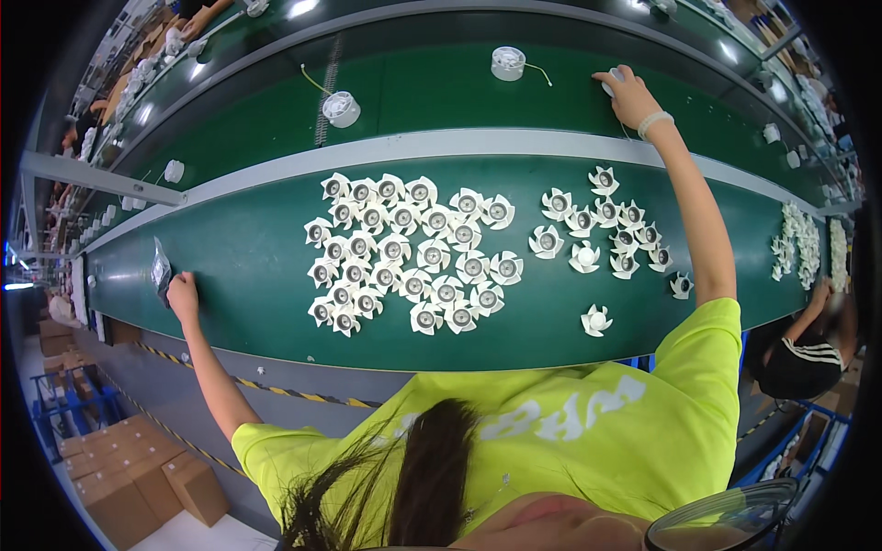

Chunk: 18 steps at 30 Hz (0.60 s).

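My right hand (632,99) reaches across to the far conveyor belt, its fingers closed round a white round part (611,81), mostly covered by them. Over at the left end of the near green table, my left hand (182,292) is closed on a shiny silver and dark packet-like thing (160,268); its exact kind is unclear. Between my arms lie many white fan impellers (402,217), in a large group. A smaller group of impellers (608,213) is nearer my right arm, and a single impeller (596,320) lies close to the front edge.
On the far green belt (423,92) stand two white round housings with thin wires, one at left (341,109), one at centre (507,63). A pale rail (441,145) separates belt and table. Another person (808,354) works at far right. Cardboard boxes (138,468) stand lower left.
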Each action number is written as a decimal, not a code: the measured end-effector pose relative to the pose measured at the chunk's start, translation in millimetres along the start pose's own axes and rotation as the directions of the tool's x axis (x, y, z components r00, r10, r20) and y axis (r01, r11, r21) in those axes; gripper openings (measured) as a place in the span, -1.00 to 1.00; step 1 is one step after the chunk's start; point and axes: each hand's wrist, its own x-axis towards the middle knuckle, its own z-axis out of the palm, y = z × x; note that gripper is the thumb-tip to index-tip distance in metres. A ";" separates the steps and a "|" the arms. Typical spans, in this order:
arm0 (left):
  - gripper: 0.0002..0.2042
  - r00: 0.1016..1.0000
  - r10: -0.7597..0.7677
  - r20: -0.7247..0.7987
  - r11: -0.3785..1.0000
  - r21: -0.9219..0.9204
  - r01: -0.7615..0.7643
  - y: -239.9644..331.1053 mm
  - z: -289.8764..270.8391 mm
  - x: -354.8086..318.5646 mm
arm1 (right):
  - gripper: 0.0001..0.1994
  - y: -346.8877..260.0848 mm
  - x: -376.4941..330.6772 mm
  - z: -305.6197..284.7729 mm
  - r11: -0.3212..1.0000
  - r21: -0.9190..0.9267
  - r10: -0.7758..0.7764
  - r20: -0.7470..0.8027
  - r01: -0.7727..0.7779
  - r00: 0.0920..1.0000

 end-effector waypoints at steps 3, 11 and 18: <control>-0.59 0.997 0.036 -0.070 0.999 -0.037 -0.039 64.2 -34.8 -7.2 | -0.56 -27.0 -16.0 -41.9 0.964 0.264 0.019 -0.032 -0.010 0.999; -0.82 0.591 0.806 -0.022 0.470 -0.583 -0.663 433.7 -180.1 -97.9 | -0.67 -73.9 -61.9 -102.2 0.445 0.887 0.097 -0.187 0.125 0.978; -0.80 0.226 0.930 -0.291 -0.002 -0.618 -0.786 627.4 -162.9 -170.8 | -0.70 -79.8 -114.0 -98.3 0.340 0.935 0.071 -0.137 0.105 0.988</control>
